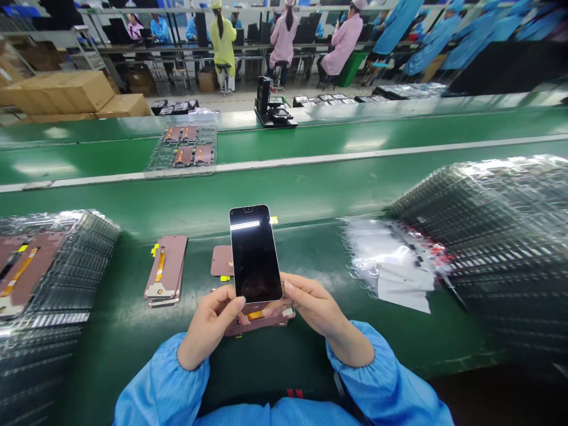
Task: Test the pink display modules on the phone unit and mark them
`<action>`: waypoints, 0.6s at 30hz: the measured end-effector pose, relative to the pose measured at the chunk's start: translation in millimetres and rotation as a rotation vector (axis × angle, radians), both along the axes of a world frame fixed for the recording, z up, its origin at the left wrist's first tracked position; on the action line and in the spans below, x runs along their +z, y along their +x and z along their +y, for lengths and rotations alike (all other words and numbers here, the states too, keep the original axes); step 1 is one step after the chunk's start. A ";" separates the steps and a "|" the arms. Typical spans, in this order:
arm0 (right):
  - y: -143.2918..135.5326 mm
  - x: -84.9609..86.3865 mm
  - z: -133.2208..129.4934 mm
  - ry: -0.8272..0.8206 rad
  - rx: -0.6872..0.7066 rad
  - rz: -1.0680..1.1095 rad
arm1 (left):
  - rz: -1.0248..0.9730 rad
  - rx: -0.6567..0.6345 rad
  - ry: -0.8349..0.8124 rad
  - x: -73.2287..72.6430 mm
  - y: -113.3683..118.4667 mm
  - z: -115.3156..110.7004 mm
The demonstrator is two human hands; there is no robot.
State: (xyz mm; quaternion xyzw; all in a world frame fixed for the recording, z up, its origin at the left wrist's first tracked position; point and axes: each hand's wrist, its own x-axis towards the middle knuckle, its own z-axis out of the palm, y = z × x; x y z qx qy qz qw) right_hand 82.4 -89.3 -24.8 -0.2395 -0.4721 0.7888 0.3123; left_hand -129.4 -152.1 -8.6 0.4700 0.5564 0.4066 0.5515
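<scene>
A black phone screen panel (pixel 254 253) stands upright in front of me, glass side facing me, with a notch at its top. My left hand (pixel 213 322) grips its lower left corner and my right hand (pixel 313 305) grips its lower right edge. Under my hands, on the green bench, lie more panels face down (pixel 261 321), copper-brown backs up with an orange flex strip. To the left, a small stack of face-down panels (pixel 166 269) rests on the bench. A single brown piece (pixel 222 260) lies just behind the held panel.
A tall stack of clear trays with panels (pixel 39 278) stands at the left, another large tray stack (pixel 497 231) at the right. Loose plastic film sheets (pixel 394 266) lie right of my hands. A tray with panels (pixel 184 148) sits on the conveyor; a black fixture (pixel 270 106) and seated workers are beyond.
</scene>
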 end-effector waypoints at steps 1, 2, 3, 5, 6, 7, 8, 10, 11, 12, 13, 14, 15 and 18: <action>0.1 0.0 0.0 0.003 -0.001 -0.010 | 0.004 0.000 0.003 0.2 0.1 0.2; 0.1 0.0 0.0 0.007 -0.001 -0.019 | 0.007 0.001 0.005 0.4 0.1 0.5; 0.0 -0.1 0.0 0.009 -0.002 -0.025 | 0.010 0.002 0.007 0.5 0.1 0.7; -0.4 -0.2 -0.1 0.011 -0.003 -0.027 | 0.013 0.003 0.007 0.5 -0.1 0.9; -0.8 -0.3 -0.1 0.013 -0.004 -0.027 | 0.014 0.004 0.006 0.4 -0.2 0.8; -1.2 -0.3 -0.1 0.020 -0.003 -0.026 | 0.016 0.007 0.004 0.2 -0.2 0.8; -1.6 -0.4 0.0 0.032 0.002 -0.025 | 0.019 0.010 0.001 -0.2 -0.2 0.7; -2.6 -0.6 0.3 0.077 0.012 -0.038 | 0.024 0.021 -0.013 -1.0 0.1 0.7; -3.1 -0.8 0.6 0.102 0.011 -0.050 | 0.024 0.028 -0.020 -1.4 0.3 0.9; -3.6 -1.3 1.1 0.122 0.006 -0.064 | 0.024 0.033 -0.027 -1.7 0.6 1.2; -4.1 -1.9 1.5 0.133 -0.006 -0.080 | 0.026 0.036 -0.032 -1.9 0.9 1.5; -4.8 -2.8 2.0 0.137 -0.019 -0.093 | 0.030 0.035 -0.033 -1.9 1.2 1.8; -5.6 -3.7 2.2 0.134 -0.033 -0.096 | 0.039 0.032 -0.030 -1.8 1.4 1.9; -10.7 -5.5 1.3 0.098 -0.060 -0.051 | 0.097 0.038 0.007 -2.4 1.6 0.7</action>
